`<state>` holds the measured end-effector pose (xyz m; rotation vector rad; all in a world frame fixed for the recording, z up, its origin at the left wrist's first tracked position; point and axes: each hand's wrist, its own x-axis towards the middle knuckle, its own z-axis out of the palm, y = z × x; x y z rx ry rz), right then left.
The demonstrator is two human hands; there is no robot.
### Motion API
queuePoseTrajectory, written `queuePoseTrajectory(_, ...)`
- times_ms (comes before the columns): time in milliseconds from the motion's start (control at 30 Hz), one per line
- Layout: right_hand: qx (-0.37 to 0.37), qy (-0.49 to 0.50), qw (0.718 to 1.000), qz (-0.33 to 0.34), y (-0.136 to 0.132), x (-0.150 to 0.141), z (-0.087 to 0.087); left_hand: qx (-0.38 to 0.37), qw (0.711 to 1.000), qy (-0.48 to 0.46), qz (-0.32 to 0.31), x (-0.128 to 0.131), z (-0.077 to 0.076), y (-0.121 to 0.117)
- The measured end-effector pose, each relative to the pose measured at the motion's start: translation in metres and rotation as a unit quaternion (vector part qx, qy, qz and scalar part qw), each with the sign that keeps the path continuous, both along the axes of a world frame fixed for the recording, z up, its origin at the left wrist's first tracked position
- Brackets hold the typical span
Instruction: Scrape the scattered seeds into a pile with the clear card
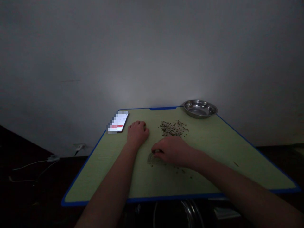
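Observation:
My right hand is closed in a pinch over the middle of the table. Between its thumb and fingers is the edge of a clear, curved piece that looks like a protractor, held low at the tabletop and partly hidden by the hand. Just beyond lies a loose pile of small dark grains or beans, some of it behind my knuckles. My left hand rests on the table left of the pile, its fingers curled in. Whatever those fingers may hold is too dim to make out.
A shallow metal bowl stands at the far right corner. At the far left lies a phone with a lit screen. The pale green table has a blue rim and meets a grey wall. Stray grains lie nearer me.

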<state>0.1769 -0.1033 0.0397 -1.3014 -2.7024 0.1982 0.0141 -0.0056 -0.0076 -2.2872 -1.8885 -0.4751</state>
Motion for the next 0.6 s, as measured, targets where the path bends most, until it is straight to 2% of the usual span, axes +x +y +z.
queuePoseTrajectory(167, -0.006, -0.022, 0.997, 0.079, 0.006, -0.021, 0.010, -0.002, 1.000, 0.003, -0.001, -0.001, 0.000, 0.001)
queuePoseTrajectory(333, -0.028, -0.046, 0.989, 0.138, 0.004, -0.029, 0.018, 0.014, 1.000, 0.001, -0.010, -0.002, -0.002, 0.002)
queuePoseTrajectory(600, -0.087, -0.065, 0.984, 0.143, -0.005, -0.011, 0.019, 0.002, 1.000, -0.007, -0.010, -0.001, 0.000, 0.001)
